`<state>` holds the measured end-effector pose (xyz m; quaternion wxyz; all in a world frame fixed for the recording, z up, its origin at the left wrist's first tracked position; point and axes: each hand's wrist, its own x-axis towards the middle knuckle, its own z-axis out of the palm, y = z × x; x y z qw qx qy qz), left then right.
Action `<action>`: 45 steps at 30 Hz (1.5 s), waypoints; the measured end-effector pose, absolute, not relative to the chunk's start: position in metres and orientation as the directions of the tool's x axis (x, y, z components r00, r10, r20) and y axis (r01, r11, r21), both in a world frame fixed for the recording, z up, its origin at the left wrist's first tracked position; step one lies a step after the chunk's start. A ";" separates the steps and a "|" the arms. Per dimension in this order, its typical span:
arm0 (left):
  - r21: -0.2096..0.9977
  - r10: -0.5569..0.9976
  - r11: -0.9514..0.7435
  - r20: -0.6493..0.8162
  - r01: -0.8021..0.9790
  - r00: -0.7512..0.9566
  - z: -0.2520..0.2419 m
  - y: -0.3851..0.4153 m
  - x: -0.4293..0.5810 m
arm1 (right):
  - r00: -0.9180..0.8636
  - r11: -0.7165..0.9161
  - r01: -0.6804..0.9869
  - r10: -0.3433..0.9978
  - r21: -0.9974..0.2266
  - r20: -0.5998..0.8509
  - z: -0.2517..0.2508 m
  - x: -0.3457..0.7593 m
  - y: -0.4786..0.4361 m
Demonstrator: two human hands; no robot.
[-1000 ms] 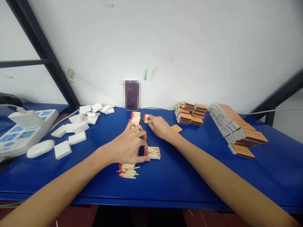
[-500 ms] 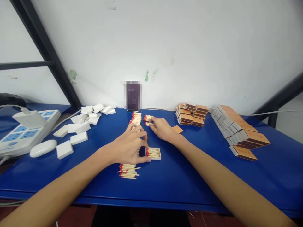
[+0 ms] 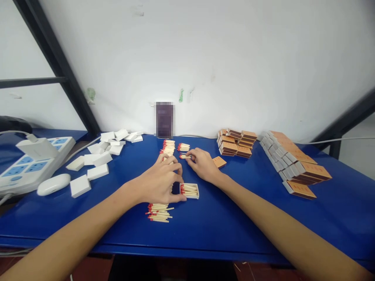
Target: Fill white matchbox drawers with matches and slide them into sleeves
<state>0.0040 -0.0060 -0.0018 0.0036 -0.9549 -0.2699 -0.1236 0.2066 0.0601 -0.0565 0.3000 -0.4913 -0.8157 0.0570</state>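
Observation:
My left hand (image 3: 162, 180) grips the left end of a white matchbox tray (image 3: 198, 192), thumb at its near corner and a finger at the far one. Red-tipped matches (image 3: 190, 190) lie inside the tray. Farther back, my right hand (image 3: 201, 163) pinches the plain ends of a few matches (image 3: 184, 157) with thumb and fingertips. A small group of matches (image 3: 184, 147) lies just beyond them. Beneath and around my left hand runs a row of loose matches, showing as a near pile (image 3: 159, 212) and a far pile (image 3: 168, 146); the middle is partly hidden.
White box trays (image 3: 98, 158) lie scattered at the left, beside a white oval case (image 3: 54, 184) and a power strip (image 3: 63, 150). Orange matchbox sleeves (image 3: 237, 143) are stacked at the back, with one sleeve (image 3: 219, 162) by my right wrist. Filled-looking matchboxes (image 3: 295, 156) stand stacked at right.
My right hand has come slightly nearer, drawing a few matches away from the small group at the back. My left hand and the tray have stayed in place.

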 end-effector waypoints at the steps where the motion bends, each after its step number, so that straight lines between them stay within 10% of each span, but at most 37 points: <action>1: 0.063 0.513 -0.855 0.241 0.515 0.824 -0.002 -0.006 0.004 | -0.337 0.509 0.771 0.836 -0.383 0.432 -0.057 0.206 0.060; 45: 0.108 0.536 -0.844 0.212 0.526 0.817 -0.003 -0.003 0.004 | -0.375 0.500 0.800 0.848 -0.333 0.374 -0.049 0.209 0.052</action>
